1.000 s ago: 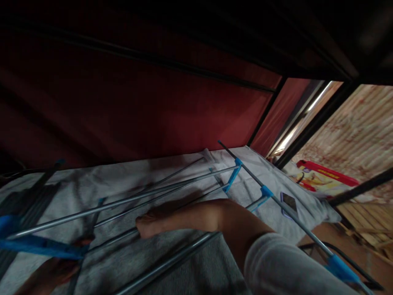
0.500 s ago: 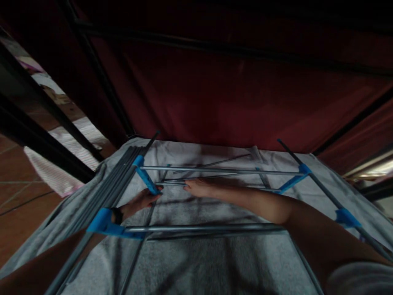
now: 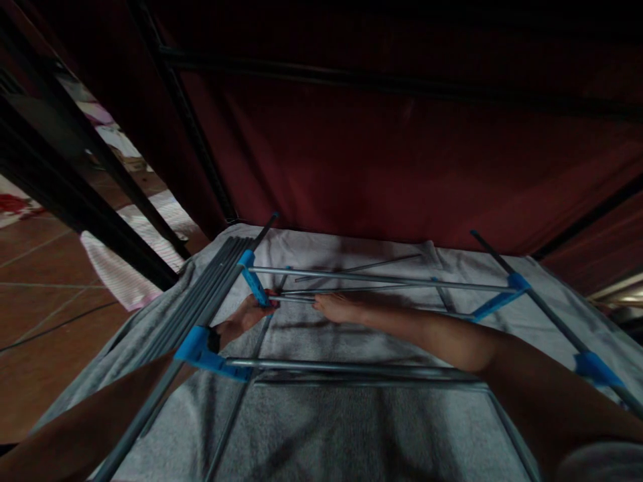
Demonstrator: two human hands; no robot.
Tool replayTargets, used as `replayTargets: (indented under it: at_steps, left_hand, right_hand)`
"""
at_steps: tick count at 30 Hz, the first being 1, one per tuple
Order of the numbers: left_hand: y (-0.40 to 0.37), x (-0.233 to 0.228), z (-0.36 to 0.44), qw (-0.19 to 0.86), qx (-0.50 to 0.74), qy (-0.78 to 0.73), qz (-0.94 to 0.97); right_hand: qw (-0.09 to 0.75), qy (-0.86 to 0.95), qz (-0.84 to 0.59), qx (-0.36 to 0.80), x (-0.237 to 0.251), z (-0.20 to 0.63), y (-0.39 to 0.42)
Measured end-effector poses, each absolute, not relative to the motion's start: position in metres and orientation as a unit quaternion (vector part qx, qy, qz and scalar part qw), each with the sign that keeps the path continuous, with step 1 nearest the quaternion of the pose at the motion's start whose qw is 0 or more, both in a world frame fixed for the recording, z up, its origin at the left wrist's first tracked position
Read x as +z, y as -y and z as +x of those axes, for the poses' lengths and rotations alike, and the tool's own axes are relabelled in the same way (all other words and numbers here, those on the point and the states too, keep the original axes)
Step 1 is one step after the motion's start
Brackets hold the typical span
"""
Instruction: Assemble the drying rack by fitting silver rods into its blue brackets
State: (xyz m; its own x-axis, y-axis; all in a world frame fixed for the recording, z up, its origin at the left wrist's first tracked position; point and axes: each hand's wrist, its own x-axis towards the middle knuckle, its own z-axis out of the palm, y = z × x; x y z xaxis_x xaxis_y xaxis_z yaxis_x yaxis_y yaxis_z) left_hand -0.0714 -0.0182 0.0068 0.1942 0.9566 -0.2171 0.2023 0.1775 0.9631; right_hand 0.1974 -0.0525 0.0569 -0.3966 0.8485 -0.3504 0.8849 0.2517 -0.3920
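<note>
A frame of grey metal tubes with blue plastic connectors stands over a grey cloth. My left hand (image 3: 247,314) is closed around the lower end of the far-left blue connector (image 3: 256,284), with the fingertips partly hidden behind it. My right hand (image 3: 335,307) reaches under the far upper tube (image 3: 362,276) and grips a thin metal tube (image 3: 296,299) near its left end. That end meets the connector at my left fingers; whether it sits inside cannot be made out. The near-left blue connector (image 3: 201,351) lies over my left wrist, joined to a near crossbar (image 3: 351,366).
Several loose grey tubes (image 3: 201,294) lie side by side along the cloth's left edge. More blue connectors (image 3: 597,369) sit on the right side tube. A dark red panel (image 3: 351,167) with black bars rises behind. Tiled floor (image 3: 45,301) and a striped cloth (image 3: 113,268) show at left.
The camera has turned slightly left, so everything sits further right in view. Both hands keep their holds on the connector and the tube, with only slight finger movement.
</note>
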Motion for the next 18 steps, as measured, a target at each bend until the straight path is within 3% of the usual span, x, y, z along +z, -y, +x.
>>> replayTargets:
  at_steps: [18]
  left_hand:
    - [0.026,0.023,-0.062,0.541,0.311,-0.565,0.539]
  right_hand:
    - [0.011,-0.803,0.527,-0.279,0.06,0.201,0.063]
